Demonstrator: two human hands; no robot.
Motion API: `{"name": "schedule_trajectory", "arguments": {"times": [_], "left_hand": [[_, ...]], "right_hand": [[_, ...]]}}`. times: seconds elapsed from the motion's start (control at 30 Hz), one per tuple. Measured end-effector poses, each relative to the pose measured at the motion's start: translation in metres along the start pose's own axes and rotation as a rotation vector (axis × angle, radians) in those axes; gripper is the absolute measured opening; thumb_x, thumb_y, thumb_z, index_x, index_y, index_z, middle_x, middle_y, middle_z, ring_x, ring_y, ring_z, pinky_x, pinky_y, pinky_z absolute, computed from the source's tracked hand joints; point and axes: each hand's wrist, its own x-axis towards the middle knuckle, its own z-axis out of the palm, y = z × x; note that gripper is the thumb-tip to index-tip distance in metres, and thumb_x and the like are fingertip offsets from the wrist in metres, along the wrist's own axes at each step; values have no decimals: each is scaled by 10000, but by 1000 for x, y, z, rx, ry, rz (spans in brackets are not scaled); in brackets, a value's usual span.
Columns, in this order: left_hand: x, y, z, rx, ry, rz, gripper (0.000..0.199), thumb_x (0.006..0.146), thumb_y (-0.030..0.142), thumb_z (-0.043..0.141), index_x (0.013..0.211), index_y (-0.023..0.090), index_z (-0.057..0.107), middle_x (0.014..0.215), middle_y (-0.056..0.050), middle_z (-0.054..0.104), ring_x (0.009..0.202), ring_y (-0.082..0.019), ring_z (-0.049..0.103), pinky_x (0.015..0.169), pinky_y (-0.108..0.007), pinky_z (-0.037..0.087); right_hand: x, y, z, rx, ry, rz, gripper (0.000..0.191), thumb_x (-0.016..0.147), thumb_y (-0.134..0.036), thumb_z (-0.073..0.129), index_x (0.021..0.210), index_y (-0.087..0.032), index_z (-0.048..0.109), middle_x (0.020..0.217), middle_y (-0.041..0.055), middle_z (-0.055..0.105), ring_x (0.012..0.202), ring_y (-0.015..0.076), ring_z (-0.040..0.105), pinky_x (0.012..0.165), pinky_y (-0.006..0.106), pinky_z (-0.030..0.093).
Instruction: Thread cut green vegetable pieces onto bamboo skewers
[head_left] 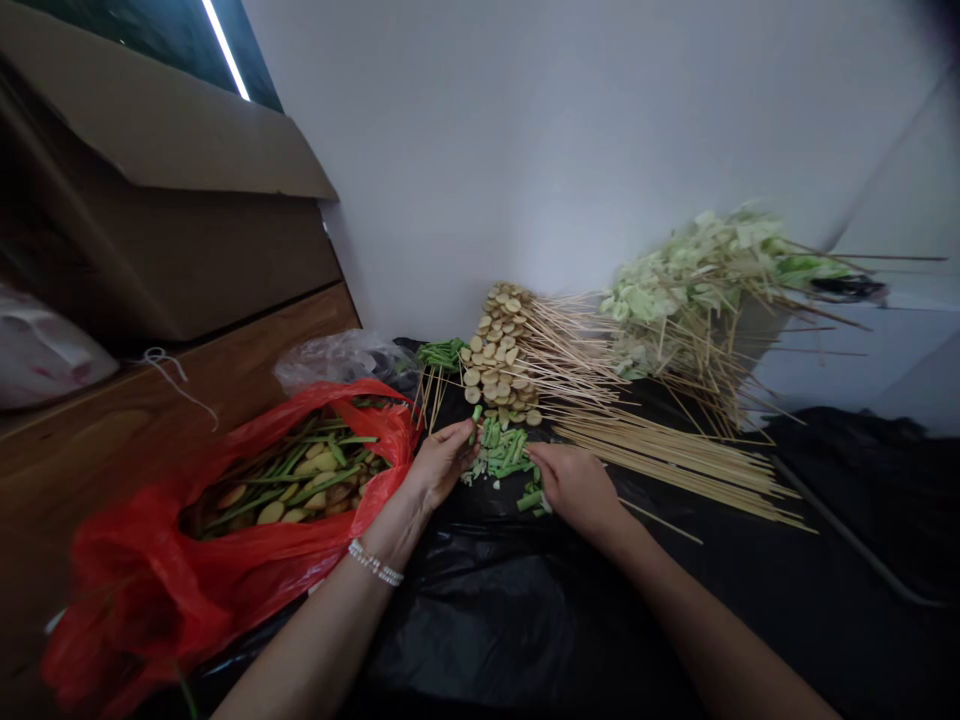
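My left hand (444, 462), with a beaded bracelet at the wrist, is closed on a short piece of green bean (477, 412) that sticks up past the fingertips. Closed fingers of my right hand (576, 488) pinch a thin bamboo skewer (660, 520); its rear end shows beyond the wrist, while the tip is hard to make out. Between both hands lies a small heap of cut green beans (504, 448) on black plastic sheeting (480, 610). More cut pieces (531, 499) lie partly hidden beside my right fingers.
Behind the hands are stacked skewers of potato slices (499, 345) and some of green beans (441, 354). Loose bamboo skewers (675, 465) lie to the right, below leafy skewers (697, 270). At left are a red plastic bag (180, 560) of vegetables and a cardboard box (225, 250).
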Motion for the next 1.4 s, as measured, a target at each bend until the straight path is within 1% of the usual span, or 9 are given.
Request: {"name": "schedule_trajectory", "arguments": {"times": [0.23, 0.43, 0.5, 0.7, 0.97, 1.1, 1.2, 1.3, 1.4], "left_hand": [[-1, -1, -1, 69, 24, 7, 297, 539, 240, 861, 777, 138, 715, 809, -39, 698, 716, -122, 620, 708, -266, 513], [-2, 0, 0, 86, 51, 12, 343, 447, 243, 895, 711, 124, 711, 740, -18, 685, 657, -109, 607, 722, -278, 519], [-2, 0, 0, 94, 45, 19, 349, 445, 251, 896, 714, 124, 714, 748, -18, 687, 660, -111, 608, 725, -281, 521], [-3, 1, -1, 151, -5, 9, 326, 490, 268, 881, 732, 126, 715, 766, -35, 697, 657, -113, 611, 714, -273, 509], [-10, 3, 9, 189, 14, 78, 382, 452, 334, 885, 714, 123, 705, 701, -2, 664, 604, -85, 580, 635, -222, 489], [-8, 13, 7, 124, 47, 183, 354, 505, 325, 872, 745, 132, 697, 703, 5, 662, 594, -78, 567, 619, -210, 485], [-2, 20, 3, -6, 96, 242, 257, 646, 328, 804, 788, 152, 682, 780, -12, 690, 676, -107, 612, 683, -239, 507], [-1, 18, 3, -115, 66, 149, 234, 812, 400, 644, 833, 167, 668, 872, -52, 706, 789, -147, 653, 740, -283, 525], [-8, 3, 8, -9, -105, -8, 235, 825, 352, 635, 945, 154, 678, 968, -99, 704, 829, -164, 666, 730, -278, 521]], "right_hand": [[2, 4, 3, 126, -45, 9, 280, 934, -246, 381, 975, -240, 658, 867, 22, 718, 791, 152, 645, 716, 218, 395], [1, 2, 1, 10, -13, -10, 277, 921, -203, 387, 940, -230, 662, 896, 46, 710, 842, 161, 632, 734, 223, 390], [0, 2, 2, 27, -9, -13, 283, 920, -202, 381, 946, -229, 662, 893, 47, 707, 835, 159, 632, 732, 222, 392], [3, 7, 4, 243, -48, 4, 290, 918, -242, 383, 938, -223, 671, 819, 24, 708, 734, 155, 630, 693, 227, 410], [3, 5, 0, 186, -34, -18, 300, 938, -268, 368, 949, -216, 663, 843, 36, 706, 791, 162, 636, 722, 239, 402], [5, 10, -10, 159, -31, -56, 295, 943, -290, 379, 976, -221, 664, 893, 43, 705, 852, 162, 628, 762, 243, 401], [7, 14, -13, 189, -10, -63, 280, 932, -267, 387, 916, -203, 659, 851, 43, 693, 796, 159, 615, 730, 247, 403], [8, 13, -9, 363, 32, -26, 248, 916, -246, 386, 860, -193, 621, 737, 20, 663, 674, 143, 595, 662, 243, 416], [9, 8, 0, 648, 86, 41, 216, 915, -278, 390, 884, -197, 588, 760, 12, 669, 675, 137, 615, 672, 249, 456]]}}
